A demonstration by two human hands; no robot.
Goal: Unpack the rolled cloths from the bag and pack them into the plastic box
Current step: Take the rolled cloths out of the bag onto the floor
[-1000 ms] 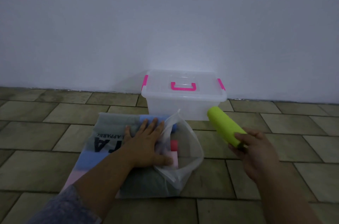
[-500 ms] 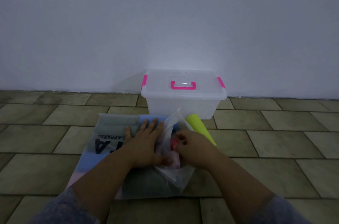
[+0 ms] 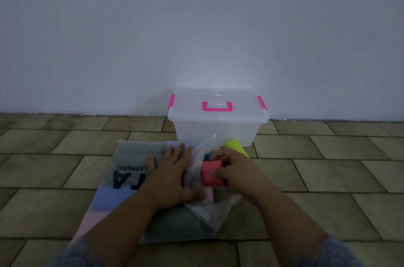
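Left hand (image 3: 172,174) lies flat, fingers spread, pressing the translucent bag (image 3: 135,181) to the tiled floor (image 3: 328,175). Right hand (image 3: 235,174) grips a pink rolled cloth (image 3: 211,172) at the bag's mouth. Yellow-green roll (image 3: 234,145) lies just behind, beside the lidded plastic box (image 3: 218,122).

The only writing here is on the frosted plastic bag (image 3: 135,153) lying on the floor. A small line of dark capitals reads "APPAREL", the letters looking inverted from here. Under it stand much larger dark capitals, an "A" and beside it what may be a "T" or "F". The left hand (image 3: 172,179) covers the rest of the print.
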